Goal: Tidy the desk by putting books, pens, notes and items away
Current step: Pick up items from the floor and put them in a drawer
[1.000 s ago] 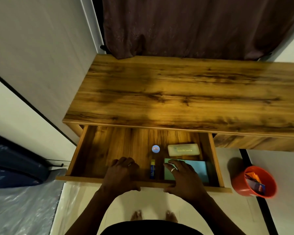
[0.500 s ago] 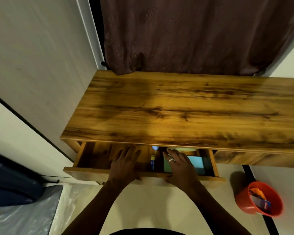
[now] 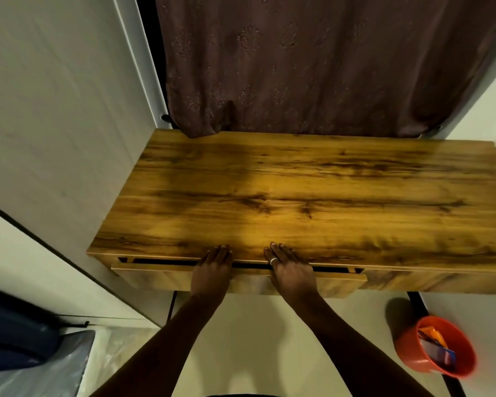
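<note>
Wood-grain desk (image 3: 312, 196) is seen w/ a brown curtain (image 3: 312, 67) hung behind it & an orange bin (image 3: 405, 351) of packets (image 3: 438, 348) set on the floor by its rt end. Under the desk's front edge, the drawer (image 3: 155, 275) is shown ajar by a thin dark slit. Laid flat on its front are the left hand (image 3: 212, 270) & right hand (image 3: 291, 270), fingers straight, nothing gripped.

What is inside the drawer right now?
Only a narrow dark gap shows behind the drawer front, where left hand and right hand rest. Any contents are hidden under the desktop.
</note>
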